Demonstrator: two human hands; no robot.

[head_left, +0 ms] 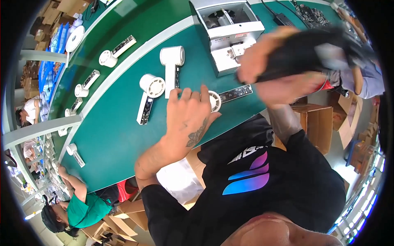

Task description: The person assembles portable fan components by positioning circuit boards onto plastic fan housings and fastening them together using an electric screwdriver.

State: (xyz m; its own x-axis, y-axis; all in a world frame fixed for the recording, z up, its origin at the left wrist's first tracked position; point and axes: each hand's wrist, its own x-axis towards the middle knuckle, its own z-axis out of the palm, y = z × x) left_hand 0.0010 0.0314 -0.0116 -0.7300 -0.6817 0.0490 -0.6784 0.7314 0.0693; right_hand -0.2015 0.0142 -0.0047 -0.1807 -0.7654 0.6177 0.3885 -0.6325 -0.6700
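My left hand (186, 112) is wrapped over the round white head (214, 101) of a hair-dryer-shaped device, its thumb along the near side. The open handle with its dark circuit board (236, 94) points right. Most of the head is hidden under my palm. Above and to the right, my right hand (256, 65) grips a bulky black tool (301, 51); both are smeared by motion, so the tool's exact kind cannot be told. Left of my left hand lies a similar white device (152, 85) with its board exposed, and another (175, 55) lies just beyond it.
A white box (234, 30) with an open lid holds parts at the back. More white devices (119, 48) lie beyond the pale rail (135, 53). A black adapter (282, 18) and small parts (312, 16) are at the far right. A person in green (88, 211) works at left; cardboard boxes (316, 125) stand right.
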